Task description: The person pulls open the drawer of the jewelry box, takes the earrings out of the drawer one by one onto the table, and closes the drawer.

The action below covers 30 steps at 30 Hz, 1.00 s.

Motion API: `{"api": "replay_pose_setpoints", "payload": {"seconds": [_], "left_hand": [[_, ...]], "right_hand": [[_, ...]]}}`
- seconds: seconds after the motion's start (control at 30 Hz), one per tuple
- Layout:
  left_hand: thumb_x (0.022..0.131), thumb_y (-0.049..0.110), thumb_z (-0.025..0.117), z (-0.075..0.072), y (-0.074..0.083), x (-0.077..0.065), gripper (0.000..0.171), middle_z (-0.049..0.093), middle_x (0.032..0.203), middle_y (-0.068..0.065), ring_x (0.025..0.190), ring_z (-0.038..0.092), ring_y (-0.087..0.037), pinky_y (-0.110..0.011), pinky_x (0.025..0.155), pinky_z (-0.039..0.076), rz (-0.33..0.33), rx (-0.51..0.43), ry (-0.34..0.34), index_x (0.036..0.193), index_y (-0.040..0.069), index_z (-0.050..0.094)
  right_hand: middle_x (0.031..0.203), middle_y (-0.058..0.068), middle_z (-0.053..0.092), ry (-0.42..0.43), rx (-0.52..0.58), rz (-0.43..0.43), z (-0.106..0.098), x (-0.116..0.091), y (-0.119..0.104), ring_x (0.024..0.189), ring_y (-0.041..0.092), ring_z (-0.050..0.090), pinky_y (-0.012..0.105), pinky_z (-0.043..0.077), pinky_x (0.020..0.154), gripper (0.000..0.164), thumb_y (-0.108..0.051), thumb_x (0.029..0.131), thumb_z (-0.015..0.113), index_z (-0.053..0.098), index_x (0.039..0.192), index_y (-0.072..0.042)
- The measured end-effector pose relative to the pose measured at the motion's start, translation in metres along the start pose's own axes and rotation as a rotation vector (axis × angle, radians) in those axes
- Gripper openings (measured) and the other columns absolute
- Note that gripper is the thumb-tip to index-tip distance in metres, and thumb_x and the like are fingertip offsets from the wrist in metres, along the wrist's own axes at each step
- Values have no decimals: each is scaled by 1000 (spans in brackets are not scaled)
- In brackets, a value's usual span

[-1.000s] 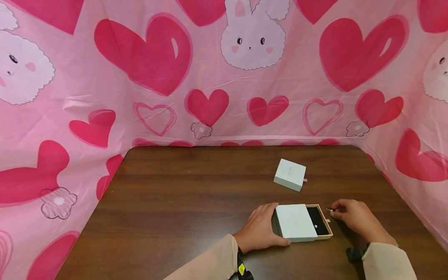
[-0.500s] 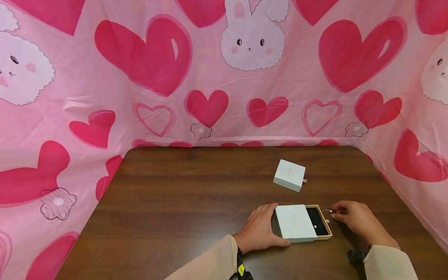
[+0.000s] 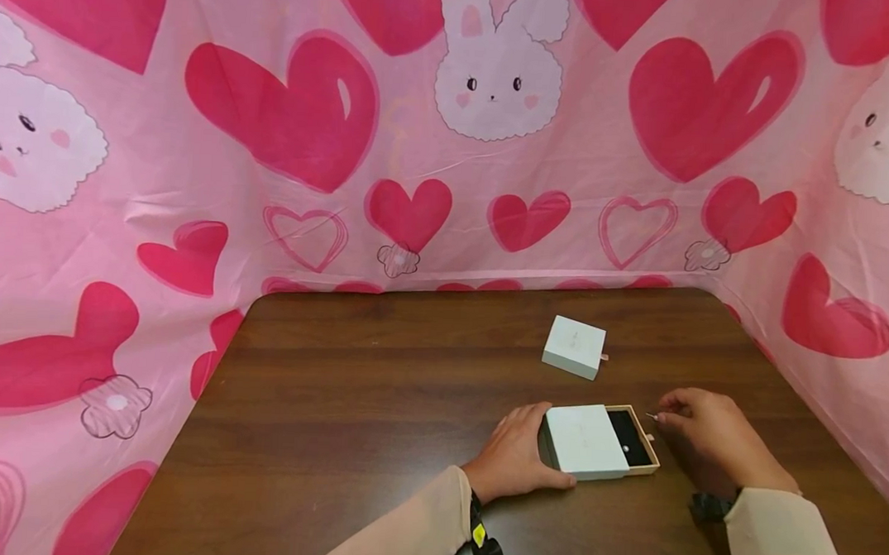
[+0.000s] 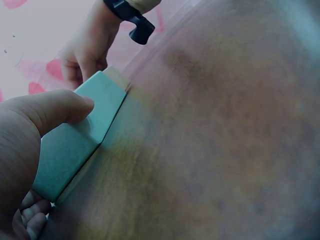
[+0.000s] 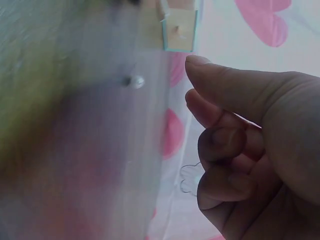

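Observation:
My left hand (image 3: 518, 463) grips a white drawer-style jewelry box (image 3: 586, 437) from its left end. In the left wrist view the thumb (image 4: 70, 107) presses the near side. The box's drawer (image 3: 637, 439) is part-way out to the right and shows a black lining with a pearl stud (image 3: 626, 448). Just beyond the drawer lies a small pearl earring (image 3: 651, 416), its pin toward the box. My right hand (image 3: 713, 430) is right beside it. In the right wrist view the pearl (image 5: 137, 81) sits apart from the loosely curled fingers, and nothing is between thumb and forefinger.
A second white box (image 3: 574, 347), closed, with a small tab on its right side, stands farther back on the brown wooden table (image 3: 372, 390). A pink cloth (image 3: 450, 153) with hearts and rabbits hangs around the table's back and sides.
The right hand has let go of the pearl earring and moved slightly up and away to the right. The left hand and the box have stayed where they were.

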<state>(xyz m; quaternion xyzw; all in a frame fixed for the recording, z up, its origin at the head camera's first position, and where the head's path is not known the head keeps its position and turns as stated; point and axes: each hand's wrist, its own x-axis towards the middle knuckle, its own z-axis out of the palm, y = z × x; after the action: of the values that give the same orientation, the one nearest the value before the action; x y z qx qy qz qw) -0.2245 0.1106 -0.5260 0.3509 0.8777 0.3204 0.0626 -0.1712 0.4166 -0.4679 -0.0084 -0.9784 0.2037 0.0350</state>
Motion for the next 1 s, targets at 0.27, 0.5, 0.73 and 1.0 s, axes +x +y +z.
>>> {"api": "replay_pose_setpoints", "payload": {"seconds": [0.27, 0.5, 0.73, 1.0], "left_hand": [[66, 65, 79, 1, -1, 1, 104, 46, 140, 5, 128, 42, -12, -36, 106, 34, 16, 13, 17, 147, 16, 37], [66, 65, 79, 1, -1, 1, 103, 46, 139, 5, 127, 42, -11, -36, 105, 34, 20, 12, 18, 147, 16, 37], [66, 65, 79, 0, -1, 1, 103, 46, 139, 5, 127, 42, -11, -36, 106, 34, 23, 17, 16, 146, 16, 38], [66, 64, 79, 1, -1, 0, 103, 45, 140, 5, 128, 41, -12, -36, 106, 34, 15, 11, 8, 146, 16, 38]], "right_hand": [[82, 0, 65, 36, -29, -50, -13, -2, -19, 73, 22, 59, 48, 51, 70, 16, -14, 82, 78, 72, 95, -6], [81, -1, 64, 46, -35, -58, -21, -4, -30, 71, 21, 57, 42, 50, 64, 18, -14, 82, 78, 71, 96, -6], [80, -1, 64, 30, -33, -63, -23, -6, -37, 69, 19, 57, 38, 50, 62, 18, -12, 81, 78, 71, 96, -5], [75, -4, 63, 6, -15, -63, -19, -11, -43, 67, 14, 56, 38, 50, 63, 17, -13, 83, 76, 71, 98, -6]]}}
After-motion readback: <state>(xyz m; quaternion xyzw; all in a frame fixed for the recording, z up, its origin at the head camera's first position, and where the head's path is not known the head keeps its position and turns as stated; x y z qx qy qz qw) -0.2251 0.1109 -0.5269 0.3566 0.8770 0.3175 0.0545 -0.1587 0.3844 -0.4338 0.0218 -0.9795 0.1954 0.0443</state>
